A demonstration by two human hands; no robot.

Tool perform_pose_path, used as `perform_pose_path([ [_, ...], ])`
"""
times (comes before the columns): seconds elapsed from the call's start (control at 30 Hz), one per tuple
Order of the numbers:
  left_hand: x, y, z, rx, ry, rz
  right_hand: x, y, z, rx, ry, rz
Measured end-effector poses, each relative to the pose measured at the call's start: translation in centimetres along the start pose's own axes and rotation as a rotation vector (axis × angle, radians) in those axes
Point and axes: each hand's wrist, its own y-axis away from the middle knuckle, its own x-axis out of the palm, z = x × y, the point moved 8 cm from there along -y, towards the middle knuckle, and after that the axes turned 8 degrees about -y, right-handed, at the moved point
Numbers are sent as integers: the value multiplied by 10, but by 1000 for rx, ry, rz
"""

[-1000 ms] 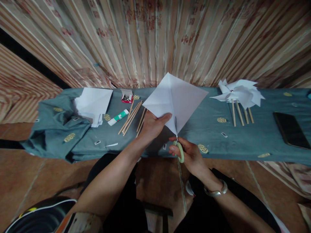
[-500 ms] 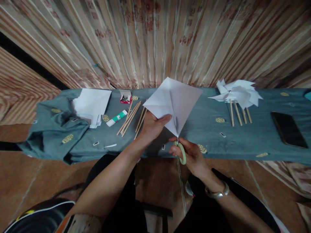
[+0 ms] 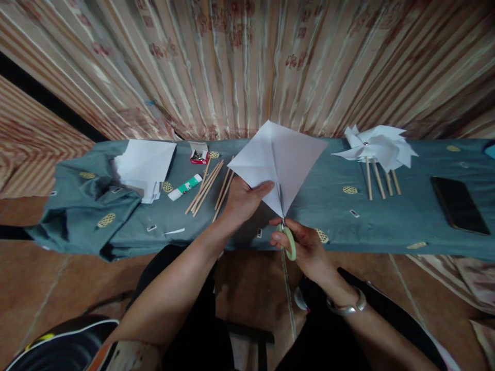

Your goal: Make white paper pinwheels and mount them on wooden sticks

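My left hand [image 3: 247, 198] pinches a square white sheet of paper [image 3: 266, 154] with the thumb on top and the fingers hidden under it. The sheet is turned corner towards me and has crease lines through its middle. My right hand [image 3: 303, 242] is closed round the light green handles of a pair of scissors [image 3: 290, 242]. Their blades are at the paper's near corner, along the crease. Several wooden sticks [image 3: 207, 188] lie left of my left hand, next to a glue stick [image 3: 184, 186].
A stack of white paper [image 3: 147, 162] lies at the left, near an open red box of small metal pieces [image 3: 199, 156]. White paper pinwheels on sticks [image 3: 381, 147] and a black phone [image 3: 459, 205] lie right on the green cloth [image 3: 328, 201]. A curtain [image 3: 240, 67] hangs behind.
The paper's right part has shifted slightly to the right and opened a little at the crease. Both hands and the scissors stay nearly in place.
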Motion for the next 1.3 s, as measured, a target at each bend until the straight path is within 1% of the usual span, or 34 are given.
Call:
perform_pose_path([
  [0.2, -1, 0, 0, -12, 32, 4, 1, 0, -1, 23, -28, -26],
  [0.47, 1, 2, 3, 1, -32, 33, -1, -1, -2, -50, 75, 8],
  [0.67, 2, 3, 2, 5, -33, 39, -2, -1, -5, -27, 56, -11],
  [0.77, 3, 2, 3, -5, -43, 41, 0, -2, -4, -46, 63, -10],
  [0.93, 2, 2, 5, 4, -8, 43, 0, -2, -4, -46, 38, -22],
  [1.07, 5, 4, 7, -13, 8, 72, -1, -2, -5, -45, 72, -3],
  [1.2, 7, 5, 7, -14, 40, 93, -4, -3, -3, -40, 99, -26],
  [1.3, 8, 5, 7, -16, 50, 95, -3, -3, 0, -28, 71, -47],
])
